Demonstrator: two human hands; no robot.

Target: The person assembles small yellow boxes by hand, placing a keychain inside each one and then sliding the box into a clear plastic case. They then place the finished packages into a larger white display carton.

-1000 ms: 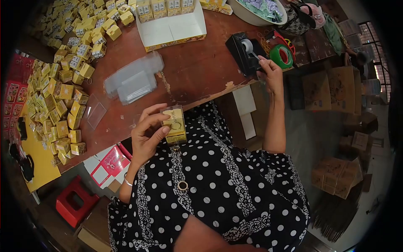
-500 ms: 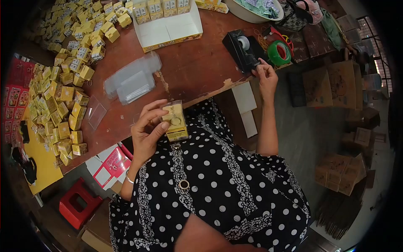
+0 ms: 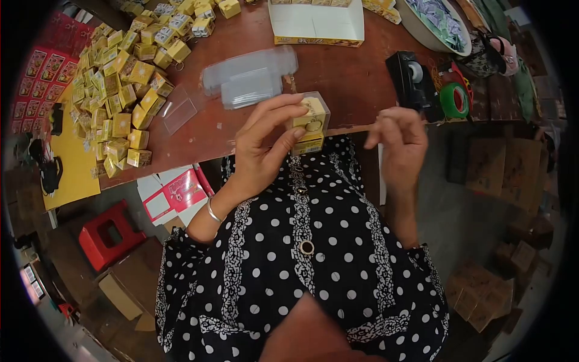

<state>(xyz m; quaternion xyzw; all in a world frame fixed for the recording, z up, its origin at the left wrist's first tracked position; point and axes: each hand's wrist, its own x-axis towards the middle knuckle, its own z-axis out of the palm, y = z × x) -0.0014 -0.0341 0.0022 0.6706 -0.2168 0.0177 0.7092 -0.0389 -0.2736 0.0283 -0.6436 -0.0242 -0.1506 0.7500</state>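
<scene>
My left hand is closed around a small clear plastic box with a yellow printed box inside, held upright near the table's front edge. A ring shape shows through its clear side. My right hand is raised to the right of it, apart from the box, with its fingers curled and tips pressed together. Whatever may be between those fingertips is too small or blurred to see. Behind that hand stands a black tape dispenser with a roll of clear tape.
Yellow small boxes are heaped at the left. Flat clear plastic sleeves lie mid-table, behind them a white display tray. Green tape and a basin are at the right. A red stool stands below left.
My right hand has come away from the tape dispenser toward the box. My left hand still holds the box. The camera view has shifted, so the table sits further right and higher.
</scene>
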